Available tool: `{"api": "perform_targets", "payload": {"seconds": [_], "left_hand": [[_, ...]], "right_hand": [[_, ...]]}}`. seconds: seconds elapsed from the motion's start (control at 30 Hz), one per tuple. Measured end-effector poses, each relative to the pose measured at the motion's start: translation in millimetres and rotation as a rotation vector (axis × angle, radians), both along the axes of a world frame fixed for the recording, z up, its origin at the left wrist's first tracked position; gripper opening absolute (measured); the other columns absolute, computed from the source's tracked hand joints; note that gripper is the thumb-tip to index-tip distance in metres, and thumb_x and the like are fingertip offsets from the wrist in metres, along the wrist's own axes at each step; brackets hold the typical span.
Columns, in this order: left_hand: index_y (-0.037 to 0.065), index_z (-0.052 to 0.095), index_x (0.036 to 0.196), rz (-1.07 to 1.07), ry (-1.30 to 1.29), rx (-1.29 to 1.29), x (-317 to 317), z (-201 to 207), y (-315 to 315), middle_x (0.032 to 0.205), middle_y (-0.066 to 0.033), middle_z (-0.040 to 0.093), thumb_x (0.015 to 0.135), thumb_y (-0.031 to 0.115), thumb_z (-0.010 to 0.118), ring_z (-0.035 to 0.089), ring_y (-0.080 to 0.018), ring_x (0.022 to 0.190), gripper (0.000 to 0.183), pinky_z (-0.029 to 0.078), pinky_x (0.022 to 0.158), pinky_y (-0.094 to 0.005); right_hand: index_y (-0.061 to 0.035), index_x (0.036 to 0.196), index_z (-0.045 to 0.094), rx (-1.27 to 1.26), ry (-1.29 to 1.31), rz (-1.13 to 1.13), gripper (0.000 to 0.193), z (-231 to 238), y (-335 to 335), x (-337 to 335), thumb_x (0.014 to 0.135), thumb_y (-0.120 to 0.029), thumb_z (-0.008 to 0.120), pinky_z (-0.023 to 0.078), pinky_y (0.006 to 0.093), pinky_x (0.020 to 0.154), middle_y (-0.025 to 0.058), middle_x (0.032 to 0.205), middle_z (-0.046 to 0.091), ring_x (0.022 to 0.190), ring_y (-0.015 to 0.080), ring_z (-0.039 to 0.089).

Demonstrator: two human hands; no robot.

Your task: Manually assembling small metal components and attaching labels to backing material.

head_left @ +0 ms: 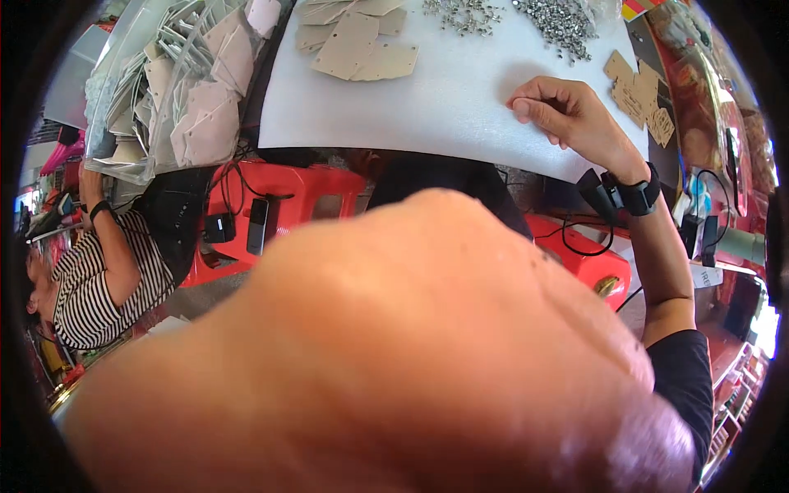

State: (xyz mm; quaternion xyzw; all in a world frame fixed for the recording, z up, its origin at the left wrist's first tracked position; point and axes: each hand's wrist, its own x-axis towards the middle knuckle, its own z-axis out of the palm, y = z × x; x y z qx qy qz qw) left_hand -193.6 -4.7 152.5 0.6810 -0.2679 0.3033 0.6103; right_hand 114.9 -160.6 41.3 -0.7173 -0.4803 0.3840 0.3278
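Right hand (pixel 571 117): thumb and forefinger narrowed together at the smooth white tabletop (pixel 444 103); contents cannot be told. Small silver metal studs (pixel 555 29) lie loose beyond, presumably for easy reach. Blurred left hand (pixel 411 329) fills the foreground; grip indeterminable.

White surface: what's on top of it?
Overlapping beige plates with holes, two heaps of small metal bits; the right hand is over it, contact unclear. Lower plates are partly covered; so is the surface beneath plates and heaps.
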Motion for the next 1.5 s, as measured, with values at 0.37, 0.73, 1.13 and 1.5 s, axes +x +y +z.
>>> {"api": "perform_targets", "payload": {"seconds": [0.37, 0.73, 1.13, 1.5], "left_hand": [[0.007, 0.067, 0.07, -0.034, -0.26, -0.09, 29, -6, -26, 0.074, -0.0043, 0.071, 0.077, -0.006, 0.062, 0.059, -0.0069, 0.055, 0.015, 0.041, 0.052, -0.0161], [0.005, 0.065, 0.065, 0.155, -0.287, -0.075, -3, 9, -41, 0.067, -0.0026, 0.068, 0.075, -0.009, 0.061, 0.055, -0.0017, 0.052, 0.017, 0.037, 0.05, -0.0128], [0.005, 0.063, 0.065, 0.185, -0.042, 0.155, -48, 20, -31, 0.066, -0.0039, 0.066, 0.075, -0.005, 0.061, 0.054, -0.0051, 0.051, 0.015, 0.037, 0.048, -0.0167], [0.005, 0.061, 0.064, 0.141, 0.203, 0.257, -50, 52, -33, 0.066, -0.0051, 0.064, 0.076, -0.002, 0.061, 0.052, -0.0081, 0.05, 0.013, 0.036, 0.047, -0.0203]], "right_hand": [[-0.0052, 0.103, 0.07, 0.045, -0.003, -0.004, 0.021, -12, -4, 9, 0.099, -0.024, 0.06, 0.036, 0.0188, 0.048, -0.0056, 0.075, 0.06, 0.055, 0.0011, 0.045], [-0.0053, 0.103, 0.073, 0.04, -0.036, 0.019, 0.024, -3, -1, 8, 0.096, -0.027, 0.064, 0.044, 0.0233, 0.054, -0.0018, 0.077, 0.065, 0.06, 0.0054, 0.053], [-0.0045, 0.105, 0.071, 0.008, 0.032, -0.062, 0.023, -6, -4, -2, 0.098, -0.025, 0.062, 0.037, 0.0206, 0.05, -0.0056, 0.071, 0.058, 0.055, 0.0018, 0.045], [-0.0037, 0.105, 0.07, 0.037, 0.075, -0.088, 0.022, -15, -9, 5, 0.098, -0.023, 0.062, 0.034, 0.0194, 0.047, -0.0067, 0.07, 0.057, 0.053, 0.0011, 0.044]]}}
